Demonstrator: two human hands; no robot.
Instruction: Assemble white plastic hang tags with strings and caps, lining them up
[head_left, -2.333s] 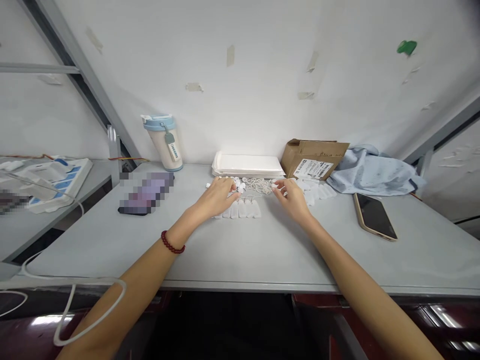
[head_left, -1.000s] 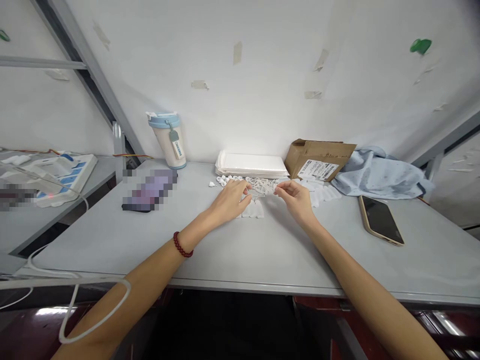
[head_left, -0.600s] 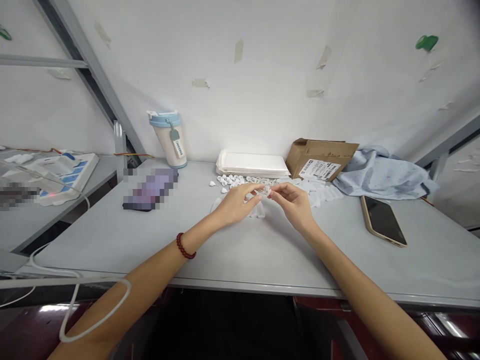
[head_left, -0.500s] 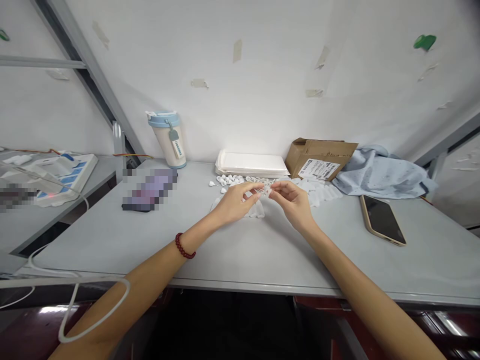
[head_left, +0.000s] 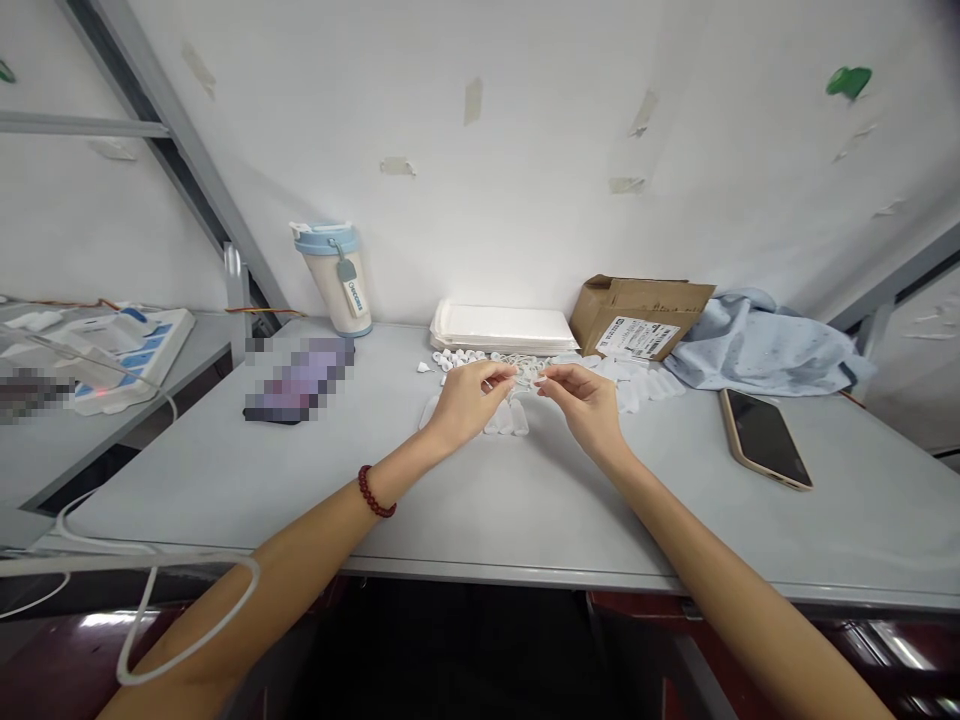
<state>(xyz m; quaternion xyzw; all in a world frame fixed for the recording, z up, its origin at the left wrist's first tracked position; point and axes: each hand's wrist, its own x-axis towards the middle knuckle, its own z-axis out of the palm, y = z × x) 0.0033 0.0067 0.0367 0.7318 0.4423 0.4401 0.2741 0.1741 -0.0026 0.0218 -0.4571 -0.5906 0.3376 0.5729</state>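
Over the worktop (head_left: 555, 500), the right hand (head_left: 590, 402) is pinching a white piece (head_left: 541, 380), the left hand (head_left: 466, 402) showing an unclear grip; fine handling is seemingly underway, next needing steadiness.

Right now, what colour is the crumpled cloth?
The cloth is pale blue, faintly speckled, in the head view.

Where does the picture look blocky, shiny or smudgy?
Head view: squares cover the purple phone-like thing; head view: glare shines on the dark red surface below the table; head view: the white bit at the right hand is too smudgy to name.
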